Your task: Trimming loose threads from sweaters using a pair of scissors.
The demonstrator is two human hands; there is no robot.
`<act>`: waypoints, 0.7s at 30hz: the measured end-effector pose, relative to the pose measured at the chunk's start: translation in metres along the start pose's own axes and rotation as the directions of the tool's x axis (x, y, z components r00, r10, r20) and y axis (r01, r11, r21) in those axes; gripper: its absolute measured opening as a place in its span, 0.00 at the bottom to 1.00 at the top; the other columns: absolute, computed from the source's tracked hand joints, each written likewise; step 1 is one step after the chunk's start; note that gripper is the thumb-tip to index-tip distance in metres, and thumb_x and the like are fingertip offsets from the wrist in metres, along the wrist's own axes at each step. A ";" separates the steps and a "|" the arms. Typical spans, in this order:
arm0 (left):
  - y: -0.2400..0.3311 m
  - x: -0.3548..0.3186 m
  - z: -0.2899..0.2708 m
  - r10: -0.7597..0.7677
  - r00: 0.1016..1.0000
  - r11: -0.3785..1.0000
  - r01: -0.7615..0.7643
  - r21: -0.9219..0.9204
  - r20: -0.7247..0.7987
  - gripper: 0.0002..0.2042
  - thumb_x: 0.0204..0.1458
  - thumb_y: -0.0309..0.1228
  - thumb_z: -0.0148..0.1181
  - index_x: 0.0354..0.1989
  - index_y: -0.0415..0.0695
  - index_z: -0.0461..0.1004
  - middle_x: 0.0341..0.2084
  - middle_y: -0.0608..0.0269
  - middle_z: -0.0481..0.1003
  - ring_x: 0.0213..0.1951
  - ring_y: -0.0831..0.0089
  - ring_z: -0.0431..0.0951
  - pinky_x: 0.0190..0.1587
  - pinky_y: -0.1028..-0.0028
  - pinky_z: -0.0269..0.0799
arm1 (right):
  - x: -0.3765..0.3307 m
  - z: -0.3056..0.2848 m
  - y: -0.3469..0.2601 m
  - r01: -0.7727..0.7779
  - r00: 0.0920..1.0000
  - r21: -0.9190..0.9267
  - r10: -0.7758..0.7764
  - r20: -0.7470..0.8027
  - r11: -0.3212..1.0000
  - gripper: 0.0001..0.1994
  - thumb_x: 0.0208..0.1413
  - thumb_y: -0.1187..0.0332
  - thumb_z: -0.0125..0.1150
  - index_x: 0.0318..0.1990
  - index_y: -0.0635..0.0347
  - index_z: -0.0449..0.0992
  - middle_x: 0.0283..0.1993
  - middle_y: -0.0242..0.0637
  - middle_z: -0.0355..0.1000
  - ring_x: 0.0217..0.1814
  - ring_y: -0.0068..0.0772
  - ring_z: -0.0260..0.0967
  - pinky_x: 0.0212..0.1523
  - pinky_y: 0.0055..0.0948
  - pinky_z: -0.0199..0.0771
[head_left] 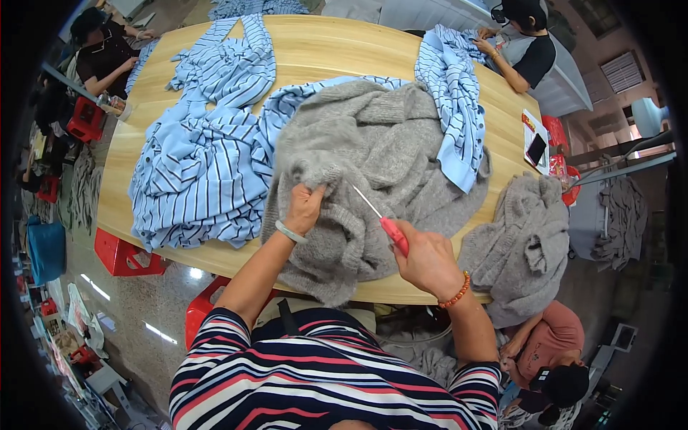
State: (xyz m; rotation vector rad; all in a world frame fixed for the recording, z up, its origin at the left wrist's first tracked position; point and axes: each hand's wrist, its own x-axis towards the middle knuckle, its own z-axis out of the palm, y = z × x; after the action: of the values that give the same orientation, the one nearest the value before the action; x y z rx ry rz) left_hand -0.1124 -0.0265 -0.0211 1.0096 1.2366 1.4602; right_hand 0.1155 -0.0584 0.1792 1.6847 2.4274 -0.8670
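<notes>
A heap of grey knit garments (pixel 380 136) lies in front of me on the wooden table. My left hand (pixel 304 208) is closed on a bunched fold of the grey knit garment (pixel 315 172), near the heap's left side. In my right hand (pixel 430 265) is a hand tool with a red handle and a thin metal shaft (pixel 392 233). Its shaft points up and left, and the tip is close to the grey knit, right of my left hand; its exact shape is too small to tell, and I cannot tell whether it touches the cloth.
Blue striped garments (pixel 208 165) are piled on the left, and another blue striped garment (pixel 451 107) lies to the right. A grey garment (pixel 523 236) hangs over the right table edge (pixel 401 290). A phone (pixel 535 149) lies near the right rim. Several people work around the table.
</notes>
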 end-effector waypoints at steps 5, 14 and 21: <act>0.005 -0.002 -0.003 -0.013 1.000 0.966 0.009 0.259 0.016 0.13 0.53 0.26 0.55 0.18 0.35 0.69 0.09 0.68 0.61 0.15 0.83 0.57 0.19 0.73 0.51 | -0.004 0.002 -0.001 0.058 0.998 0.017 -0.059 0.031 0.998 0.18 0.52 0.64 0.58 0.52 0.48 0.70 0.26 0.53 0.73 0.32 0.59 0.71 0.36 0.50 0.71; 0.031 -0.003 0.005 0.402 0.784 0.468 -0.620 0.630 0.473 0.03 0.43 0.23 0.56 0.27 0.39 0.74 0.37 0.47 0.73 0.46 0.47 0.69 0.53 0.56 0.62 | -0.001 -0.003 0.003 0.069 0.997 -0.008 -0.069 0.025 0.998 0.18 0.52 0.64 0.58 0.52 0.49 0.70 0.26 0.52 0.73 0.31 0.58 0.71 0.35 0.50 0.71; 0.026 0.000 0.002 0.359 0.722 0.358 -0.691 0.628 0.591 0.05 0.42 0.25 0.57 0.29 0.42 0.76 0.37 0.48 0.73 0.46 0.49 0.70 0.53 0.54 0.61 | -0.007 -0.002 0.004 0.091 0.993 -0.045 -0.087 0.074 0.995 0.16 0.52 0.65 0.57 0.50 0.50 0.71 0.26 0.50 0.73 0.31 0.56 0.72 0.33 0.49 0.71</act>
State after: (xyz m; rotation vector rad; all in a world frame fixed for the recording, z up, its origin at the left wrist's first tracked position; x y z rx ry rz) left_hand -0.1146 -0.0279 0.0046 2.4497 1.3820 0.9709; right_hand 0.1219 -0.0624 0.1820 1.5133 2.4713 -0.8563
